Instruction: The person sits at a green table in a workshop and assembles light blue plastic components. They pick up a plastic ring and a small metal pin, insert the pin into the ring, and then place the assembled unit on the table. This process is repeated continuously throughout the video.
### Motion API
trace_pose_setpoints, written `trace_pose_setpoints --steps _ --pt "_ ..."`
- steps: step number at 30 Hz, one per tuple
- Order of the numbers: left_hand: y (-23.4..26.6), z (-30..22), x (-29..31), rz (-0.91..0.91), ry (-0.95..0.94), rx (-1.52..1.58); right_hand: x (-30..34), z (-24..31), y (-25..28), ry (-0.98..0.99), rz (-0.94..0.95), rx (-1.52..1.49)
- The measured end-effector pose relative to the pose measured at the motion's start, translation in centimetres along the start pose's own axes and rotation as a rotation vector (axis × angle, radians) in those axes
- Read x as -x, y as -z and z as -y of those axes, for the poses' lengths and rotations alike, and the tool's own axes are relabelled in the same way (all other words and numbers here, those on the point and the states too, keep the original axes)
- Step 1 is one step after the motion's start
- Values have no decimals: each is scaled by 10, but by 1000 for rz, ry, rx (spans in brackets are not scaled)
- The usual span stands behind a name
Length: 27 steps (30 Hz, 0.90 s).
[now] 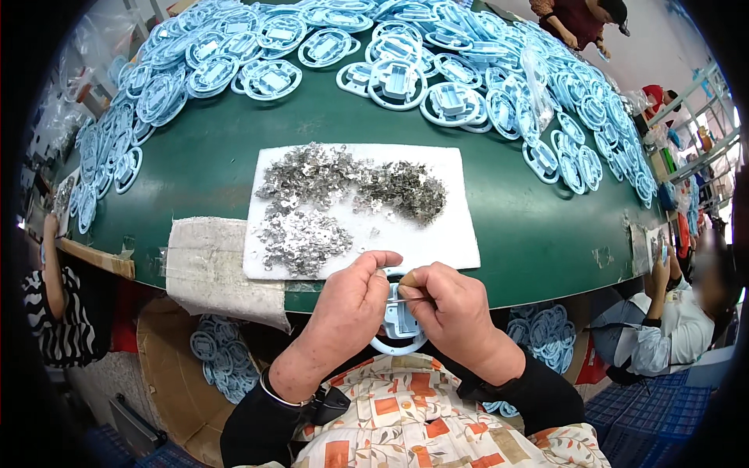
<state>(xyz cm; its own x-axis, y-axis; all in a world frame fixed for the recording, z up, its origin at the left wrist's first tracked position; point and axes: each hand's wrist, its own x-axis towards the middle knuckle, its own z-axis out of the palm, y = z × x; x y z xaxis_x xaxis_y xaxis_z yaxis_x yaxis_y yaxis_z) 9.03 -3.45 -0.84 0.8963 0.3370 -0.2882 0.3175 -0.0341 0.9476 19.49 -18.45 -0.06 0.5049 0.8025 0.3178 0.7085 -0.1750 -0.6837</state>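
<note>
Just off the table's near edge, my left hand (pixel 347 306) grips a light blue oval plastic housing (pixel 399 324) with a recessed box-shaped compartment in its middle. My right hand (pixel 455 308) is closed in a pinch over the same housing, holding a thin metal tool (pixel 412 299) that lies across the compartment. The tool's exact kind is partly hidden by the fingers. Beyond my hands, small shiny metal clips (pixel 304 238) lie in loose heaps on a white foam board (pixel 441 249), with a darker heap of metal pieces (pixel 406 191) at its right.
Many blue housings (pixel 394 82) pile along the far side of the green table (pixel 195 171). A folded cloth (pixel 226 269) lies left of the board. Cardboard boxes (pixel 168 366) with more housings stand below. Other people sit left and right (pixel 671 312); another (pixel 581 23) is across.
</note>
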Motion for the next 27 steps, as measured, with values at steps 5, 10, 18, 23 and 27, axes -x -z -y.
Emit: trace_pose_setpoints --steps 5,10,18,23,27 --pt "1 1 0 -7 -2 11 12 -5 4 37 12 55" --pt "0 3 0 -16 -20 8 18 -2 20 96 139 186" --pt "-2 -2 1 -43 9 -7 9 0 42 83 234 319" --pt "-3 -1 1 -53 -13 -36 7 8 49 156 315 543" --pt "-3 -4 2 -59 5 -10 4 10 50 194 331 571"
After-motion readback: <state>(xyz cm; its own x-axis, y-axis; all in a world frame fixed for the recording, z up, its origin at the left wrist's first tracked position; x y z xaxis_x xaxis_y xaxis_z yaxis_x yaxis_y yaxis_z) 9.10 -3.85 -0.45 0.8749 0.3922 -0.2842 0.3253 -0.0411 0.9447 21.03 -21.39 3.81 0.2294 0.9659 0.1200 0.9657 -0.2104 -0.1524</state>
